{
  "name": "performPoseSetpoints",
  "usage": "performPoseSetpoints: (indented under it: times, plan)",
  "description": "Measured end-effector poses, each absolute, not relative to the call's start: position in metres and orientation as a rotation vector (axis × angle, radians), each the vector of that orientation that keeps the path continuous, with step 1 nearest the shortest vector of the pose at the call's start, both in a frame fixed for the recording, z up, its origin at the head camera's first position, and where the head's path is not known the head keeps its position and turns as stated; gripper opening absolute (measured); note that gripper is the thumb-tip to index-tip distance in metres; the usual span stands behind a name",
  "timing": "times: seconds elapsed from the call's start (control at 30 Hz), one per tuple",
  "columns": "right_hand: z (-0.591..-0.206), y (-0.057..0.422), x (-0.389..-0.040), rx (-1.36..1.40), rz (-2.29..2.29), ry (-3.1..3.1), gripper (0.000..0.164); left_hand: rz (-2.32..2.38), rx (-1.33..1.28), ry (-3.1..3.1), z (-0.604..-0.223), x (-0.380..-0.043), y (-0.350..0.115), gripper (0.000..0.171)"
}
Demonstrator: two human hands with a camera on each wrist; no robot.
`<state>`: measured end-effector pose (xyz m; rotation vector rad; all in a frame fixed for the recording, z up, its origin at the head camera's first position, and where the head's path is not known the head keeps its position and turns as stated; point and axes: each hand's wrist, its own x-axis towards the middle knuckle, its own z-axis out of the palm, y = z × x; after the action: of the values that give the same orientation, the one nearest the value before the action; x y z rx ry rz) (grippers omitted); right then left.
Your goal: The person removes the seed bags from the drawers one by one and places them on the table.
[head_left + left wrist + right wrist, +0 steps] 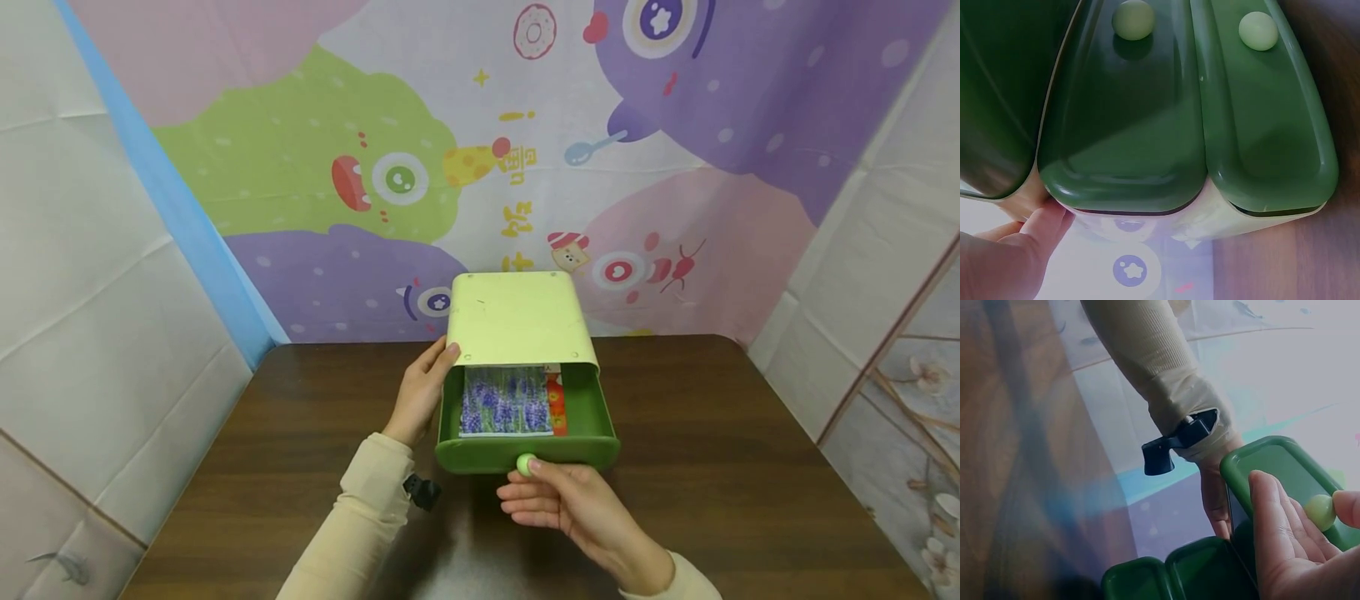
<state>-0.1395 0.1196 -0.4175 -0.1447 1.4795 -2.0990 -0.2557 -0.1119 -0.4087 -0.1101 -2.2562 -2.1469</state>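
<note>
A small cabinet with a pale yellow-green shell (521, 317) stands on the table, its green top drawer (592, 408) pulled out. Inside the drawer lie a lavender-field picture card (504, 404) and, partly under it, a red-orange card (557, 404). My right hand (573, 504) pinches the drawer's round light-green knob (524, 464) between thumb and index finger, the other fingers extended below. Against the cabinet's left side rests my left hand (422, 387), fingers along the shell near its front edge. Two lower drawers, a middle one (1129, 119) and a bottom one (1272, 119), are closed.
The cabinet stands on a dark wooden table (322, 400). Behind the table hangs a cartoon-printed cloth (480, 200), with pale cloth panels at both sides. A black wrist mount (423, 492) sits on the left sleeve.
</note>
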Motion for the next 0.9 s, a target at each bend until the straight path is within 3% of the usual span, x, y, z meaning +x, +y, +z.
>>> performPoseSetpoints:
  times: [0.9]
  plan:
    - [-0.438, 0.124, -0.125, -0.134, -2.088, 1.415, 0.046, -2.179, -0.101, -2.244, -0.409, -0.256, -0.112, 0.069]
